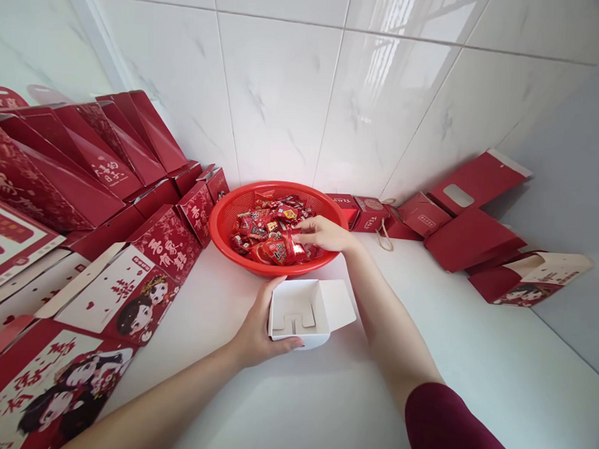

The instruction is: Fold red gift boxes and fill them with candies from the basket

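Note:
A small white box (300, 311) with its lid flap folded out to the right is gripped at its left side by my left hand (262, 328), thumb along the near edge. Its inside shows no contents, only folded bottom flaps. Just beyond it stands a red plastic basket (221, 223) holding many wrapped candies (267, 230). Over the basket's right part, my right hand (323, 234) has its fingers closed on a shiny red wrapped candy (293, 246).
Red and white printed boxes (130, 297) fill the left side, with tall red boxes (100, 152) behind them. Small red boxes (371, 214), a string loop (385, 237) and larger red boxes (470, 237) line the back right. A tiled wall (279, 86) rises behind.

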`<state>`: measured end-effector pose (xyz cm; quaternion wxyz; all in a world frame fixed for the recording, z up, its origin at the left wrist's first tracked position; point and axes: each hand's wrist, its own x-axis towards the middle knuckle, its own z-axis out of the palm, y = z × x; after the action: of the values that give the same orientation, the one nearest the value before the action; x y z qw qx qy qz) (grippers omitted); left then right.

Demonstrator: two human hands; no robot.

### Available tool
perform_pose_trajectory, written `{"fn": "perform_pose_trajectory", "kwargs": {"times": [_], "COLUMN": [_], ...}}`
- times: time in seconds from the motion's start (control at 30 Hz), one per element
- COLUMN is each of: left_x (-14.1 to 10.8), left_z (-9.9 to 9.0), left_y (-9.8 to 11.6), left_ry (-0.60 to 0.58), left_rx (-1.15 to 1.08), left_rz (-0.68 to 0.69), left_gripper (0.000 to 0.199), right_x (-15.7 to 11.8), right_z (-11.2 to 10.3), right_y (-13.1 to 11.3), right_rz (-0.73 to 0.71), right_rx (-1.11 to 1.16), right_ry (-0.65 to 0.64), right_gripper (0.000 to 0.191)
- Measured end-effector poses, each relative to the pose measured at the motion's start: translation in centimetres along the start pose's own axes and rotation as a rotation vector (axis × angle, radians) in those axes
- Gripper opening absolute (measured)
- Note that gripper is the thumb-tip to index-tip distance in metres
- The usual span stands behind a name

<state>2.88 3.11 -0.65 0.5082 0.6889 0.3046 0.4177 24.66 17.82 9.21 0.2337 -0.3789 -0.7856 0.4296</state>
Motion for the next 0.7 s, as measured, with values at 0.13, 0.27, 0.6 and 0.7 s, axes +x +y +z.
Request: {"fn": "perform_pose_trajectory", "kwargs": {"times": [0.13,0.27,0.6,0.7], "left_x": [0.0,0.2,-0.1,-0.2], "left_z": [0.0,0.1,0.1,0.2], "left_y": [0.0,0.1,-0.1,0.1], "left_ry": [0.003,0.001,-0.054,-0.173], "left_rx": [-0.003,-0.011,0.024,0.03], "left_rz": [0.009,0.033,0.058,0.103], "left_gripper": [0.103,0.101,0.104,0.104], "right_x": [-1.2,-3.7,-2.0,-0.2], "right_z": [-0.4,-0.3,1.3,1.6], "right_y": [-1.8,-5.5,-4.4,-2.5], "right_rz": [-0.077,-0.101,-0.011,0.09], "right_rx": [0.268,0.091,-0.226,-0.423], "right_ry": [0.057,-0.3,-0.059,-0.173], "right_gripper": [0.034,0.032,0.033,0.031]}}
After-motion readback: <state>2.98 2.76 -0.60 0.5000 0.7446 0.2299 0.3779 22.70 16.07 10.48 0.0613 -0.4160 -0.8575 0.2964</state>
